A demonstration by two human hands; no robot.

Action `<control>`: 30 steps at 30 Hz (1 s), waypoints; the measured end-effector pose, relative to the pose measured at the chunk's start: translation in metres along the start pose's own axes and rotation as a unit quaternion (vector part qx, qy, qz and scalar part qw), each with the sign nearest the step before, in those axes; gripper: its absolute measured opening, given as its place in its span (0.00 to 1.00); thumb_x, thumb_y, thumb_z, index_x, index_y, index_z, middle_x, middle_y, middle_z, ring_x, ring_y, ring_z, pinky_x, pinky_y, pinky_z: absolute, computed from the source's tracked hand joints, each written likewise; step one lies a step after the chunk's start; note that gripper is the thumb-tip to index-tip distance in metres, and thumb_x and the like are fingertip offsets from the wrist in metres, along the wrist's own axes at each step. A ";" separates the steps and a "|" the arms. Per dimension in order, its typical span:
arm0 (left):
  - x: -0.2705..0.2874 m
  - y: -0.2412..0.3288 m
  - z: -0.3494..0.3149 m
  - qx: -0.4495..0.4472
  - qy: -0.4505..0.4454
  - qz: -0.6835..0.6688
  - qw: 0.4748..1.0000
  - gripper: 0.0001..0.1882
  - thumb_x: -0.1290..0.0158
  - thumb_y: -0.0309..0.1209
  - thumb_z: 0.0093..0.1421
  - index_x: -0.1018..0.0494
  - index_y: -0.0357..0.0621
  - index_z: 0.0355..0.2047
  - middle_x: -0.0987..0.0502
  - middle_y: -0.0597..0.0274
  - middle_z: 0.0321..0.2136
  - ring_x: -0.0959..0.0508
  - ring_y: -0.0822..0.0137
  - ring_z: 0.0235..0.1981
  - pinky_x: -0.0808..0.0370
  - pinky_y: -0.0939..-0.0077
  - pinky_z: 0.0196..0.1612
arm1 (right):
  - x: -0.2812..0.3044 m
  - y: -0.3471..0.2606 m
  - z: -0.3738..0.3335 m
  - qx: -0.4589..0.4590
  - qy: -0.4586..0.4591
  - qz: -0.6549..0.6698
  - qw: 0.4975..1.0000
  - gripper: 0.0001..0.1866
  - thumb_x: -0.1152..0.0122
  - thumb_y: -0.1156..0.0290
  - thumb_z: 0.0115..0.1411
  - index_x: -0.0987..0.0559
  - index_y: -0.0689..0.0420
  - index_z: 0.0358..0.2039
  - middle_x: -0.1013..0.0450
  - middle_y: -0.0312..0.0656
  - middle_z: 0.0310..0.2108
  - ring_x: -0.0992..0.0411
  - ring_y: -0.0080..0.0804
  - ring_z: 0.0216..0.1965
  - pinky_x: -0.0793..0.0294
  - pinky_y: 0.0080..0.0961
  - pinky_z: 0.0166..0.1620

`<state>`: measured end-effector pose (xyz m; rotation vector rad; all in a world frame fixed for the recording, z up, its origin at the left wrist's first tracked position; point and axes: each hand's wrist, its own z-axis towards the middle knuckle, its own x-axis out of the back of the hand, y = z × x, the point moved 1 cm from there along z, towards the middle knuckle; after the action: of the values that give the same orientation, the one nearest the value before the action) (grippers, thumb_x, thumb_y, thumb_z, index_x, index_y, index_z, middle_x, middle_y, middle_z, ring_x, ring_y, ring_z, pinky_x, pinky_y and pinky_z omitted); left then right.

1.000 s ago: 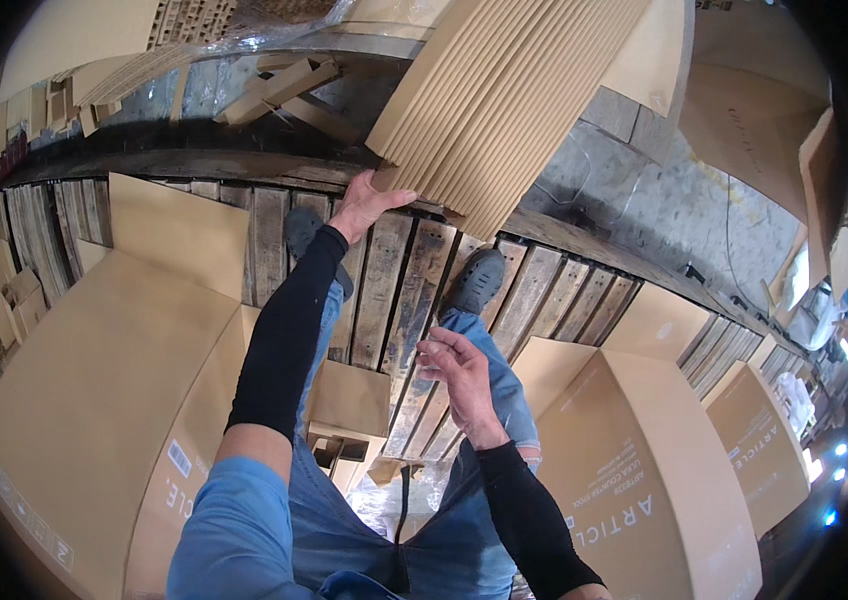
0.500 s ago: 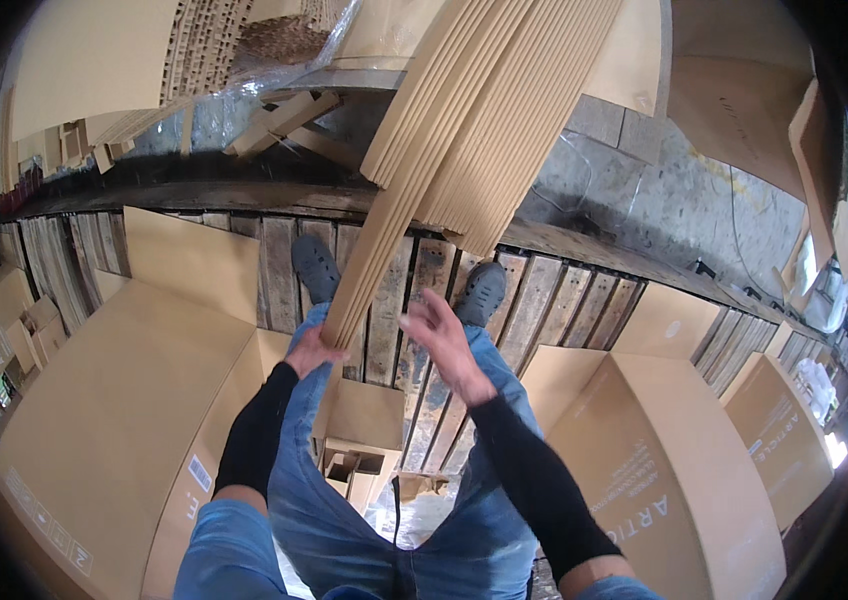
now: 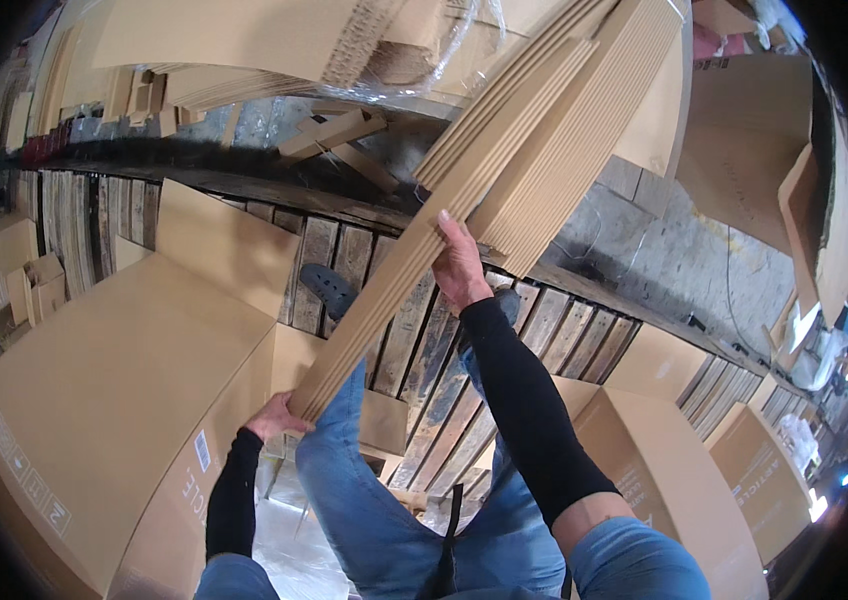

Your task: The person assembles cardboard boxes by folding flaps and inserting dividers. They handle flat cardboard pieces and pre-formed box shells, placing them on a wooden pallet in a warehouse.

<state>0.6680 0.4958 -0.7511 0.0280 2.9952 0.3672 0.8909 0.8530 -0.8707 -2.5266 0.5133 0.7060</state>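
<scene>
Cardboard bundle [image 3: 381, 309]: 1, in left hand [image 3: 272, 418], right hand [image 3: 462, 268] (shoes [image 3: 327, 290] below: 2).

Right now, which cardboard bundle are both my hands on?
The narrow bundle: left hand at its lower end, right hand partway up. It reaches nearest you; the wider bundle to its right ends farther away.
</scene>
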 end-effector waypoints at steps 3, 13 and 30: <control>-0.020 -0.016 -0.048 0.007 -0.014 -0.044 0.999 0.42 0.26 0.28 0.42 0.31 0.35 0.58 0.22 0.59 0.50 0.22 0.68 0.49 0.25 0.70 0.54 | -0.003 -0.002 -0.018 -0.050 -0.012 0.013 0.999 0.24 0.33 0.58 0.61 0.28 0.53 0.53 0.26 0.39 0.47 0.27 0.36 0.51 0.28 0.41 0.56; -0.174 -0.016 -0.268 -0.037 0.016 -0.095 0.995 0.44 0.24 0.39 0.41 0.32 0.35 0.56 0.22 0.53 0.49 0.24 0.62 0.52 0.28 0.65 0.58 | -0.043 0.026 -0.322 -0.187 -0.056 -0.030 0.980 0.25 0.42 0.78 0.59 0.31 0.62 0.58 0.27 0.44 0.52 0.27 0.40 0.54 0.27 0.42 0.59; -0.250 0.103 -0.603 -0.409 0.572 -0.093 0.704 0.34 0.28 0.46 0.44 0.27 0.36 0.44 0.19 0.48 0.31 0.17 0.52 0.34 0.21 0.63 0.40 | -0.508 -0.070 -0.621 -0.058 -0.649 -0.330 0.683 0.41 0.48 0.42 0.65 0.43 0.56 0.68 0.38 0.52 0.63 0.33 0.50 0.61 0.30 0.51 0.62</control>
<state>0.8406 0.4434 -0.1151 -0.8836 3.3433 2.3973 0.7569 0.6999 -0.0917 -1.4158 -0.9005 1.8663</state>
